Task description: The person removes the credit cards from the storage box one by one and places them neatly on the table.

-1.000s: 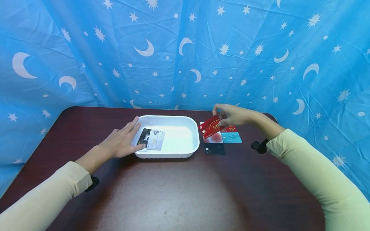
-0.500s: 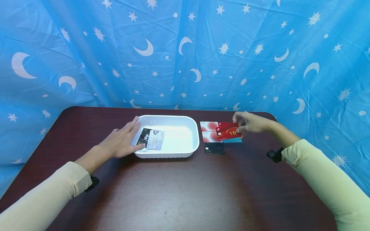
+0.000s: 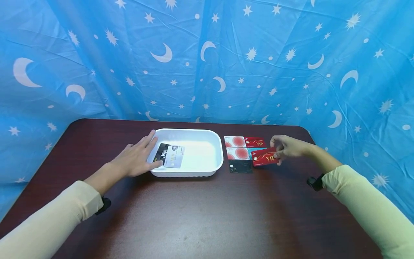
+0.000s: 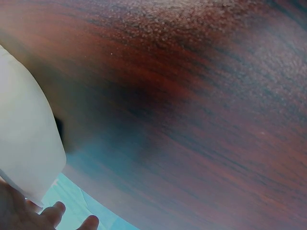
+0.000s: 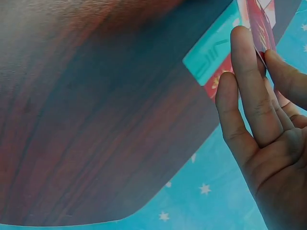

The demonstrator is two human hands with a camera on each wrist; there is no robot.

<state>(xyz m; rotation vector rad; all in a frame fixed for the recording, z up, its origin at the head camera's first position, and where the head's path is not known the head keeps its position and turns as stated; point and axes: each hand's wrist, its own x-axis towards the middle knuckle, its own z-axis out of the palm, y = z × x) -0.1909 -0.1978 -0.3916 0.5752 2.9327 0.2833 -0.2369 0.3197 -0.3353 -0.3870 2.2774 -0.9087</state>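
Observation:
My left hand (image 3: 136, 158) rests on the left side of a white tray (image 3: 215, 165), its fingers extended along the rim and the thumb reaching over the near left corner. Inside the tray lie a black card (image 3: 159, 153) and a silver card (image 3: 174, 157), which overlap. My right hand (image 3: 289, 148) pinches a red VIP card (image 3: 263, 157) by its right end, between thumb and fingers, as the right wrist view also shows. The held card partly covers a teal card (image 5: 211, 55). Around it lie a black VIP card (image 3: 240, 166), two white-and-red cards (image 3: 237, 153) and another red card (image 3: 253, 141).
The dark wooden table (image 3: 187, 212) extends in front of the tray and cards. A blue curtain (image 3: 181, 86) with moons and stars hangs behind its far edge. In the left wrist view, the tray's outer wall (image 4: 24, 115) stands beside the fingers.
My right hand has carried the red card right and toward the near side, from beside the tray to over the teal card, uncovering the cards behind. The left hand has stayed put.

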